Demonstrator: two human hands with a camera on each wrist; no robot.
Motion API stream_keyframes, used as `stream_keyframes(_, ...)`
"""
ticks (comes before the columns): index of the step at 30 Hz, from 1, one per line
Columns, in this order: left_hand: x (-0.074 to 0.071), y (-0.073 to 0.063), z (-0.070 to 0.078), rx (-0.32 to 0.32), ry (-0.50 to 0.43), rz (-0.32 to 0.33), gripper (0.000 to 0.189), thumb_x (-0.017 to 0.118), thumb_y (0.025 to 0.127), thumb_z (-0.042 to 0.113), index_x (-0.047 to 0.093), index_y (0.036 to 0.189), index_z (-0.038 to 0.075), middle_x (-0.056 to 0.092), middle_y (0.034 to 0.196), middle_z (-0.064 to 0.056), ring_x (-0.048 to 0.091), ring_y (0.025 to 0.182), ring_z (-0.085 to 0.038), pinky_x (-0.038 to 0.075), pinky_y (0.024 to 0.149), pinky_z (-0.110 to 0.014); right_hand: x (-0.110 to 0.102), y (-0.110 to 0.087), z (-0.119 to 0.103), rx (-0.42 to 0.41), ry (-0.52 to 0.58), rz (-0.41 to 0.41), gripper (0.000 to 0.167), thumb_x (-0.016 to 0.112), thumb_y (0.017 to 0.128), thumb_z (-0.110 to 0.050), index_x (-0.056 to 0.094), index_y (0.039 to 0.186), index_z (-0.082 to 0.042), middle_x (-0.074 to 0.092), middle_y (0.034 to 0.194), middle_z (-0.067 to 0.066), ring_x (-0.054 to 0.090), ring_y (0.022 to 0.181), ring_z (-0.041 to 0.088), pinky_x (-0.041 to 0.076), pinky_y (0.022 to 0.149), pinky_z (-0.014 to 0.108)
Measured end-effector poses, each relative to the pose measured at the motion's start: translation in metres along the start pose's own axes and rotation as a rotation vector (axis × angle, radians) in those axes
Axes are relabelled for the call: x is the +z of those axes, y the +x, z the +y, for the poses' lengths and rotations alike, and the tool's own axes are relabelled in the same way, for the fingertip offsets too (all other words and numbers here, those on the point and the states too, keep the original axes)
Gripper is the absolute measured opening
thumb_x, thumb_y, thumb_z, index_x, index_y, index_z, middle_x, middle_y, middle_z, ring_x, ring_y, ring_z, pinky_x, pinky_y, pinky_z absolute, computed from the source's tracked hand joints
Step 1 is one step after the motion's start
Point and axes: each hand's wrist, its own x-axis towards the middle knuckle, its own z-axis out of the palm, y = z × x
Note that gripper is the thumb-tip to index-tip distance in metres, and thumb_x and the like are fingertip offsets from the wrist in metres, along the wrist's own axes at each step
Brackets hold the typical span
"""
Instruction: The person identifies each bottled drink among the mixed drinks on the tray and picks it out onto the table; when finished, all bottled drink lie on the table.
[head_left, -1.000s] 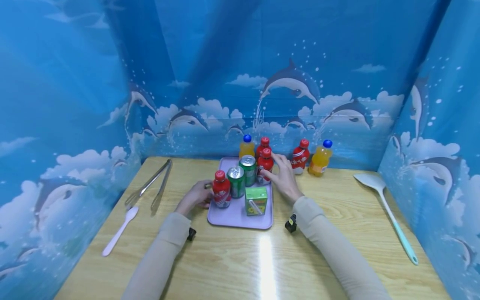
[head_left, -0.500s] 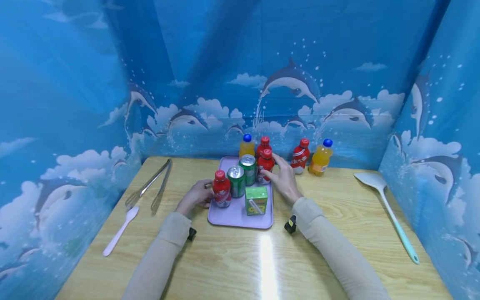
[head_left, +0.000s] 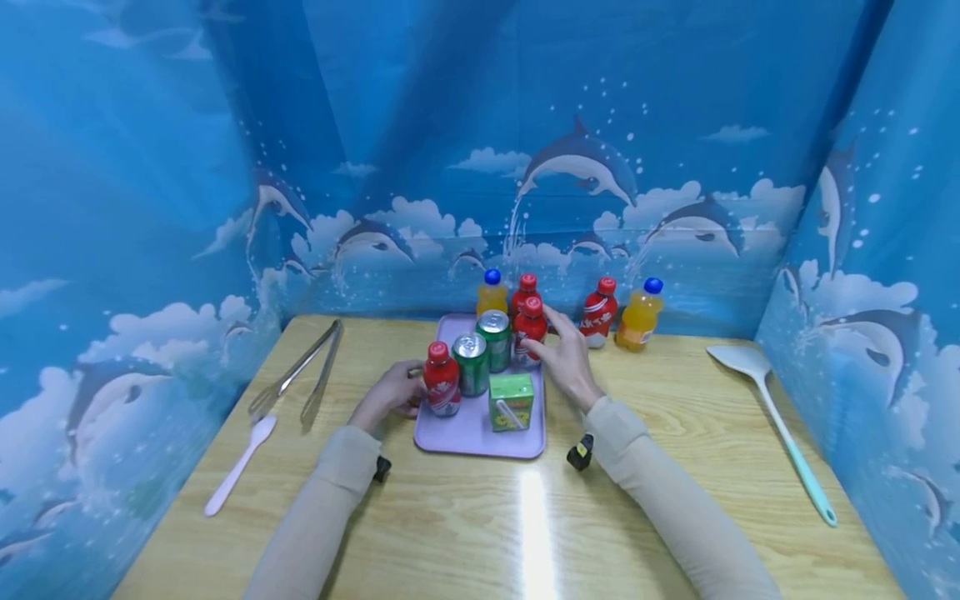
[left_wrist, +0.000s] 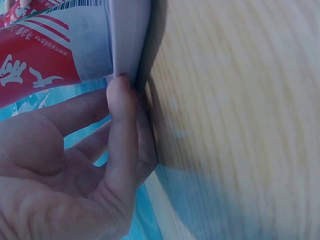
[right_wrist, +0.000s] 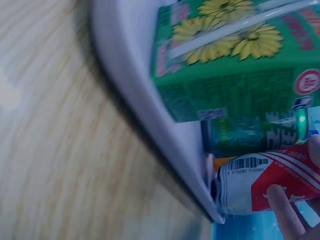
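Note:
A lilac tray (head_left: 480, 444) lies on the table with drinks standing on it. My left hand (head_left: 390, 393) is at its left side. In the left wrist view, the thumb (left_wrist: 122, 105) presses the tray's edge and the other fingers curl behind it. Right beside that hand stands a red bottle (head_left: 442, 385). My right hand (head_left: 567, 360) grips another red bottle (head_left: 530, 327) at the tray's right side, thumb and fingers on its label. Between the two bottles are two green cans (head_left: 471, 371). A green drink carton (head_left: 512, 406) with a straw stands at the front right.
Behind the cans stand an orange drink bottle (head_left: 492, 296) and a red bottle (head_left: 527, 287). Farther right are a red bottle (head_left: 598, 315) and an orange drink bottle (head_left: 640, 317). Metal tongs (head_left: 303, 362) and a pink spoon (head_left: 242, 467) lie left, a spatula (head_left: 780, 425) right.

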Motion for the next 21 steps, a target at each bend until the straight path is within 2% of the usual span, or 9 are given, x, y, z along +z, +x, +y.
stream_keyframes(10,0.0,-0.002,-0.002,0.011,0.003,0.003,0.069,0.063,0.096,0.002,0.042,0.161,0.013,0.068,0.113,-0.021,0.068,0.086,-0.023,0.064,0.063,-0.028,-0.01,-0.002,-0.012,0.089,0.141,-0.031,0.075,0.08,0.093,-0.018,0.046,0.16,-0.021,0.053,0.156,0.011,0.051,0.139,0.033,0.043,0.122,0.059)
stream_keyframes(18,-0.001,-0.002,-0.003,0.023,-0.003,0.002,0.068,0.063,0.097,0.002,0.043,0.16,0.013,0.068,0.112,-0.02,0.067,0.085,-0.023,0.063,0.06,-0.026,-0.025,-0.005,-0.029,0.121,0.214,0.021,0.073,0.081,0.093,-0.019,0.049,0.158,-0.016,0.055,0.153,0.013,0.056,0.13,0.038,0.047,0.117,0.06)
stream_keyframes(21,-0.001,-0.002,-0.002,0.019,-0.004,0.003,0.068,0.063,0.096,0.002,0.043,0.16,0.013,0.068,0.112,-0.02,0.067,0.086,-0.023,0.063,0.06,-0.025,-0.031,-0.005,-0.032,0.116,0.237,0.045,0.072,0.082,0.092,-0.018,0.05,0.156,-0.015,0.056,0.151,0.015,0.056,0.129,0.039,0.045,0.116,0.062)
